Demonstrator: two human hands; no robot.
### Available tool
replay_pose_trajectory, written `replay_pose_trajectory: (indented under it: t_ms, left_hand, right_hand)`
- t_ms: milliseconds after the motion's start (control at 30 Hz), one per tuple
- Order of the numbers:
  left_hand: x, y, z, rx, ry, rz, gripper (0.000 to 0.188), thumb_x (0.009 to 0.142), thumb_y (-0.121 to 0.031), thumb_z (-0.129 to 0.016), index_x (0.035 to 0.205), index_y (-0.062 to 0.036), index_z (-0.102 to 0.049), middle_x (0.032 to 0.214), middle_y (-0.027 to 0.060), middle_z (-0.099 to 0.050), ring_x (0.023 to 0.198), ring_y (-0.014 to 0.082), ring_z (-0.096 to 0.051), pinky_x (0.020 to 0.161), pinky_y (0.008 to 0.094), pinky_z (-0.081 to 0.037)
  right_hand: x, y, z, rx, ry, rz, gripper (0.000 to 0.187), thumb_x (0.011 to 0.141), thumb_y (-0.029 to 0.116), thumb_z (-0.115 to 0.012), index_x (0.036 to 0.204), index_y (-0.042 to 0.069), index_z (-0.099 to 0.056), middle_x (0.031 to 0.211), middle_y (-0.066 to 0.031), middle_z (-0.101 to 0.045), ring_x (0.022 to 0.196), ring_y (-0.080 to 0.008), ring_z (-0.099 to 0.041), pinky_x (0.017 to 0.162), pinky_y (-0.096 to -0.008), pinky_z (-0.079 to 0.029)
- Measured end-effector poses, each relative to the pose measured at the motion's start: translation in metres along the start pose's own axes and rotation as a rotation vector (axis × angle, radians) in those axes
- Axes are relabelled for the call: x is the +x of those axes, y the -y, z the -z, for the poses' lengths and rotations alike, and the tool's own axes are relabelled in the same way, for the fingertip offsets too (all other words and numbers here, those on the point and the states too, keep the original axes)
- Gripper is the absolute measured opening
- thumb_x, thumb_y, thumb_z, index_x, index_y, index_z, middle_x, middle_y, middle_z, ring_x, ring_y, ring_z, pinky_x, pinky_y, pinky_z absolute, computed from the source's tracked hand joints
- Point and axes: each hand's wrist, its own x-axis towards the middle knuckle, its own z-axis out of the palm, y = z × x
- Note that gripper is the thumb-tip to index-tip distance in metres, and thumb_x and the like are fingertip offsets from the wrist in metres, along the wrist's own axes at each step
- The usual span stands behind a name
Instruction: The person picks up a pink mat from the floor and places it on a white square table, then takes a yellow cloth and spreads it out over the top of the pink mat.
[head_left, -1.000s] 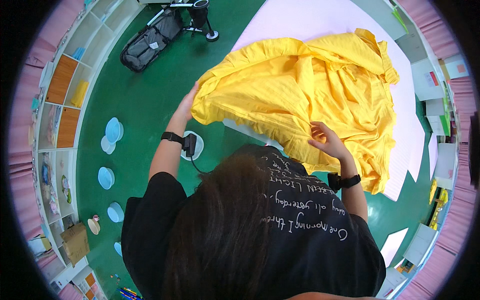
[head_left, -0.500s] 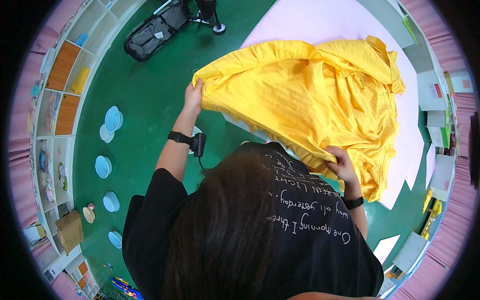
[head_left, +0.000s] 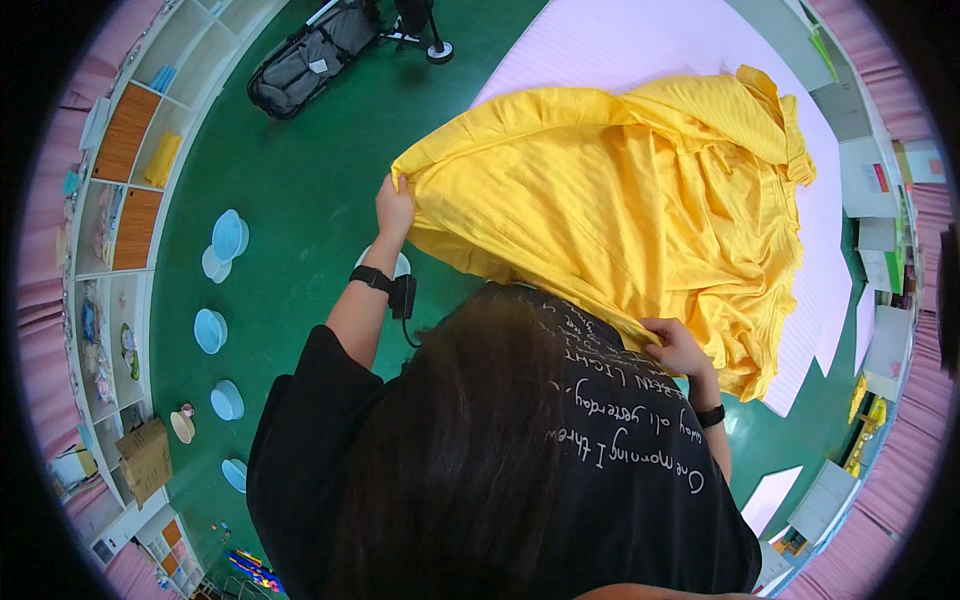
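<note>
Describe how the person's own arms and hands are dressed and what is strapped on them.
Both arms are bare below the short, loose sleeves of a black T-shirt with pale handwritten-style lettering. The left hand has a black wristband with a small black box and a thin dark cable hanging from it. The right hand has a plain black band. No gloves or rings visible.
</note>
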Motion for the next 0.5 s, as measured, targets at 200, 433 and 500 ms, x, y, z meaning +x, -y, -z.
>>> replay_pose_trajectory:
  t_ms: [200,433,500]
  left_hand:
    - [0.012,0.037,-0.024,-0.103,0.058,0.038,0.033,0.094,-0.027,-0.045,0.107,0.0007,-0.057,0.097,0.0201,-0.064,0.09,0.0365,-0.061,0.076,0.0413,-0.046]
    - [0.018,0.034,-0.024,-0.162,0.304,0.129,0.032,0.092,-0.028,-0.05,0.101,0.0006,-0.061,0.091,0.0177,-0.066,0.084,0.0325,-0.062,0.073,0.0383,-0.046]
    - [0.019,0.041,-0.024,-0.14,0.272,0.113,0.032,0.092,-0.028,-0.05,0.1,0.0009,-0.061,0.089,0.018,-0.066,0.083,0.0315,-0.062,0.072,0.0382,-0.046]
  right_hand:
    - [0.006,-0.015,-0.016,-0.142,-0.127,0.103,0.042,0.072,-0.001,-0.057,0.114,-0.001,-0.058,0.1,-0.016,-0.066,0.093,-0.02,-0.061,0.084,-0.0293,-0.046]
    - [-0.001,-0.032,0.002,-0.208,-0.207,0.132,0.046,0.069,-0.001,-0.055,0.115,0.0,-0.059,0.102,-0.0168,-0.065,0.093,-0.0234,-0.063,0.083,-0.0312,-0.047]
    - [0.001,-0.024,0.002,-0.353,-0.223,0.069,0.046,0.069,0.002,-0.057,0.115,0.004,-0.06,0.101,-0.0167,-0.065,0.093,-0.0266,-0.063,0.084,-0.0315,-0.047]
